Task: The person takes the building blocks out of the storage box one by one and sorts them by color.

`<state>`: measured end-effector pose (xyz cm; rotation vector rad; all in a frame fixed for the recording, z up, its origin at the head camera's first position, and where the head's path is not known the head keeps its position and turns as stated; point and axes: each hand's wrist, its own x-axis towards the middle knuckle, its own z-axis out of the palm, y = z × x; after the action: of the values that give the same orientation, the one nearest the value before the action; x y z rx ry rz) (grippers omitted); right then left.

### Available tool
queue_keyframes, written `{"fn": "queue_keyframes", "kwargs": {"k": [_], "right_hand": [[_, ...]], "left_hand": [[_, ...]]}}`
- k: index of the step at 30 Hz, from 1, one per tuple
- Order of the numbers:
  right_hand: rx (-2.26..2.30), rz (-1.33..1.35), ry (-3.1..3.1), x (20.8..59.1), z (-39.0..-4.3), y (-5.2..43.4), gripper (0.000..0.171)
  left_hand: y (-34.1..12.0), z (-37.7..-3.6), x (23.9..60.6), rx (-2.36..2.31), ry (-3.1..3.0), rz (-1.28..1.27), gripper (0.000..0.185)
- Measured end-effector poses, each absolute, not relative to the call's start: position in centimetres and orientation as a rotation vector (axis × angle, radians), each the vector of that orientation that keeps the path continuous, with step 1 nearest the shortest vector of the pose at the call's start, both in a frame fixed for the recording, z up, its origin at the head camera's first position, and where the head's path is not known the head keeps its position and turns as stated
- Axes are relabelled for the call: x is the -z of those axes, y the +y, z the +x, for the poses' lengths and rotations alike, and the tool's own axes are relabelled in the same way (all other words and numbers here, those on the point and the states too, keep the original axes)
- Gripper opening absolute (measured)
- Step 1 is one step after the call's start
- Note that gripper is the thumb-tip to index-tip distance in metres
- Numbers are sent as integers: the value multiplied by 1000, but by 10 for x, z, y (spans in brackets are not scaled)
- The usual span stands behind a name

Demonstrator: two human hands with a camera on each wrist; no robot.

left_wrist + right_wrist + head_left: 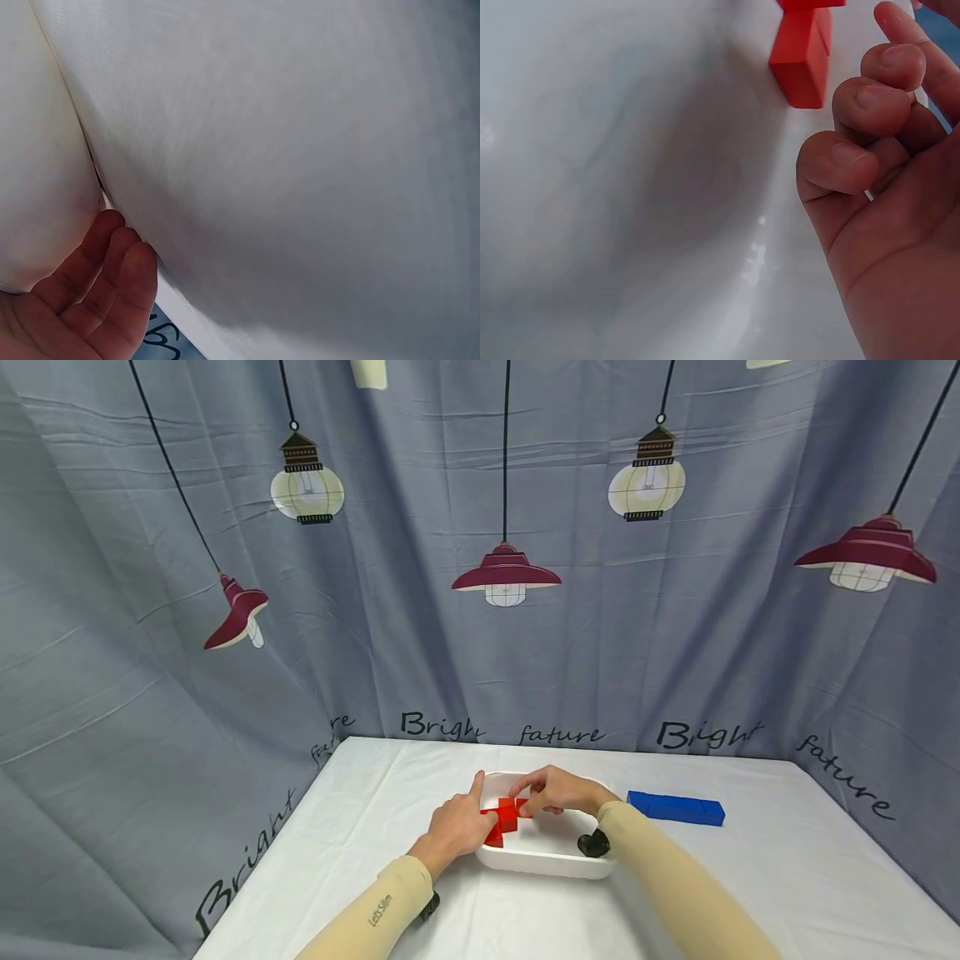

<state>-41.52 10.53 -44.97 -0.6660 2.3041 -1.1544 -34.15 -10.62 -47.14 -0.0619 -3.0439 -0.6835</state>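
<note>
A white tray (542,862) sits mid-table with a red block shape (507,817) inside it. My right hand (527,798) reaches in from the right and pinches the top of the red block between thumb and forefinger. In the right wrist view its other fingers (864,96) curl just beside the red block (804,58). My left hand (478,803) rests on the tray's left rim with the index finger straight and the thumb by the block's left arm. Its remaining fingers (114,259) lie loosely against the tray's outer wall (37,150).
A long blue block (676,808) lies on the white tablecloth (787,877) right of the tray. A grey curtain printed with lamps hangs close behind and to both sides. Black wrist cameras (594,843) sit on both forearms.
</note>
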Motion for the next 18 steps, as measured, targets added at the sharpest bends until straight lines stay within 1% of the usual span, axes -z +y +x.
{"fn": "queue_keyframes", "kwargs": {"k": [6, 18], "right_hand": [[1160, -664, 2278, 457, -416, 106, 38], [1149, -698, 2331, 464, -411, 101, 35]], "left_hand": [[-106, -342, 472, 681, -3036, -80, 77], [-106, -342, 472, 649, -3027, -91, 76]]}}
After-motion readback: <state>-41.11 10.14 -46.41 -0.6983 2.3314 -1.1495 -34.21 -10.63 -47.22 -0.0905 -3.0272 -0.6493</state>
